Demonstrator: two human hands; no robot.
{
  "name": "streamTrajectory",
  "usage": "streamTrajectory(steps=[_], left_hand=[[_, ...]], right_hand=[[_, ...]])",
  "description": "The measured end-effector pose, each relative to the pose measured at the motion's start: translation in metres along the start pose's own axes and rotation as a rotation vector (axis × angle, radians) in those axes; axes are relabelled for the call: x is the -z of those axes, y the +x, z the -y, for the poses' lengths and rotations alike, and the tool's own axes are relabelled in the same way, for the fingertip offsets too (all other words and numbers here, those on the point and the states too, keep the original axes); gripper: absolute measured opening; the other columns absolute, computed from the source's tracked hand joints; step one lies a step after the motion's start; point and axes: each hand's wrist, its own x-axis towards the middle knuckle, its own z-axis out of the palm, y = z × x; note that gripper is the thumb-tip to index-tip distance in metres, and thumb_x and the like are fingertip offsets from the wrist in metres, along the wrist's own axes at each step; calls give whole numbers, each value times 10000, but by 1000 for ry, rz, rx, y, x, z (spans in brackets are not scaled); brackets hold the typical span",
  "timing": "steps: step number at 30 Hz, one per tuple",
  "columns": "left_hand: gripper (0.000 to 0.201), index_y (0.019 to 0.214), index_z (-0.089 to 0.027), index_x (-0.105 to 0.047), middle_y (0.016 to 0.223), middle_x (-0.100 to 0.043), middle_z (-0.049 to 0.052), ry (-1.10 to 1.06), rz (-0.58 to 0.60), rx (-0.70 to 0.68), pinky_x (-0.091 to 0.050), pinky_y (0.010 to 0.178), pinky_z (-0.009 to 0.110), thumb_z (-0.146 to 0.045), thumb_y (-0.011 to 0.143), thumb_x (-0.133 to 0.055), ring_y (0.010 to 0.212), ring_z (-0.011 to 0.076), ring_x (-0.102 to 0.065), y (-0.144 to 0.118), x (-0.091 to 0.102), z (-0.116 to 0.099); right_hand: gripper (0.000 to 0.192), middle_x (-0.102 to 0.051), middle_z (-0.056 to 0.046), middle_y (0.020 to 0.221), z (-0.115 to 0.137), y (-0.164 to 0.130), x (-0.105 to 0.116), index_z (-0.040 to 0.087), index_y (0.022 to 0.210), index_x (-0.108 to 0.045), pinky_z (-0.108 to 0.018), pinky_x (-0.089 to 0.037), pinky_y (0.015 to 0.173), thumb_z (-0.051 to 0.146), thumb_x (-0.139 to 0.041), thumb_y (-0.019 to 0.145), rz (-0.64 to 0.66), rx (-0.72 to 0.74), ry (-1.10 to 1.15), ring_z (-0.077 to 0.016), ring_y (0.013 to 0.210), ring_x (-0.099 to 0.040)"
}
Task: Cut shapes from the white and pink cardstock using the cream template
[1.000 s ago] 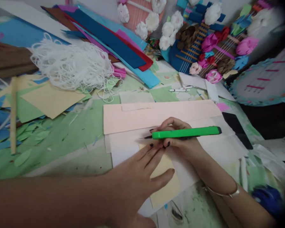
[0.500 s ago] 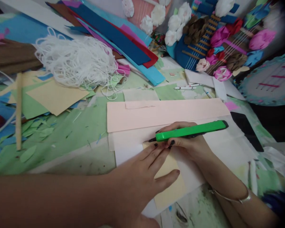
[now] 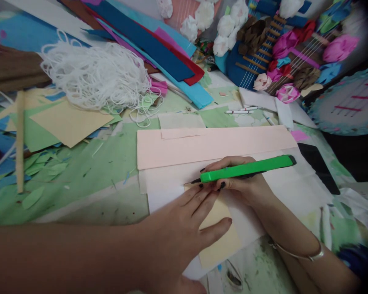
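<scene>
A green utility knife (image 3: 248, 168) is in my right hand (image 3: 251, 188), closed round its body. The blade end points left and touches down at the top edge of a pale yellow paper piece (image 3: 222, 245). Flat over that yellow piece lies my left hand (image 3: 178, 228), fingers stretched out and thumb spread. Its fingertips press close beside the blade and partly hide the piece. Under both hands is white paper (image 3: 165, 190). Just beyond the knife a folded pale pink paper strip (image 3: 248, 141) lies across the white sheets.
White cord (image 3: 98, 77) is heaped at the back left, near stacked coloured paper strips (image 3: 159, 53). A wooden stick (image 3: 20, 143) and leaf-shaped green cutouts (image 3: 33, 198) lie left. Decorated guitar shapes (image 3: 248, 61) stand behind. A dark flat object (image 3: 317, 165) is at right.
The background on the left has shifted slightly left and up in the view. Both hands and the knife look almost unmoved.
</scene>
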Motion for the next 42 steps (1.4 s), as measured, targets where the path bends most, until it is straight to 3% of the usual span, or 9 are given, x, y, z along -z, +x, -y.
streamTrajectory(steps=[15,42], left_hand=[[973,1502,-166,-305,1571,-181,261,-8,7,11,-172,1145,608,-630,729,-673,1450,461,-129,0,-2,-1],[981,1502,-167,-313,1592,-100,248,-30,-5,14,-144,1161,597,-603,713,-700,1459,448,-88,0,-1,-1]], right_hand=[[228,-783,-69,915,7,0,-6,201,887,-776,-335,-616,766,210,-850,672,-30,1,-99,-235,857,-743],[199,-782,-66,914,5,-4,-1,200,880,-776,-382,-608,801,193,-834,690,-50,10,-66,-250,864,-738]])
